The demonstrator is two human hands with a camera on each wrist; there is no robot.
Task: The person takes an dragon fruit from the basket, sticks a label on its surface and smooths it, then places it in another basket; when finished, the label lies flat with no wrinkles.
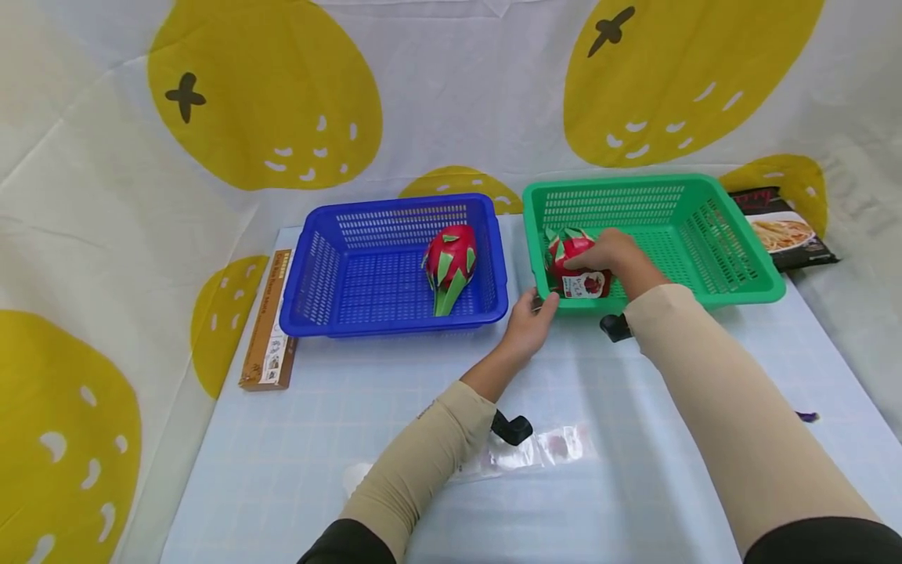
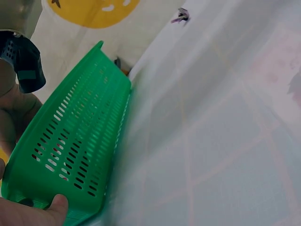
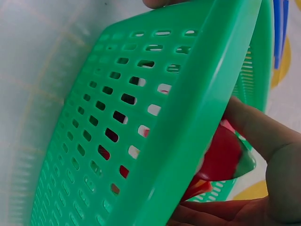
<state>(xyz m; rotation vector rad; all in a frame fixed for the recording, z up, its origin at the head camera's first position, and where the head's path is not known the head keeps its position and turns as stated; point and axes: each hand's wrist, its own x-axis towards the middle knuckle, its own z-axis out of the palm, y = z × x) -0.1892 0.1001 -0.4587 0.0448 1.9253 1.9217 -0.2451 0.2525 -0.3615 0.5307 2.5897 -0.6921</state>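
Soft, diffuse light is filling the head view fairly evenly, leaving the patterned cloth [image 1: 472, 86] and the surface [image 1: 282, 470] bright and pale. Small glints are breaking up the clear plastic film [image 1: 561, 446], while a faint, soft-edged shadow is spreading before the green basket [image 1: 740, 299]. Wide-angle distortion is enlarging the right sleeve [image 1: 768, 446] toward the bottom corner. The 2 wrist views are looking dimmer and cooler. In the left one, a grey shadow band is crossing the softly blurred surface. In the right one, pale sheen is streaking the basket's rim, and the fingers [image 3: 256, 125] are sitting in shade.
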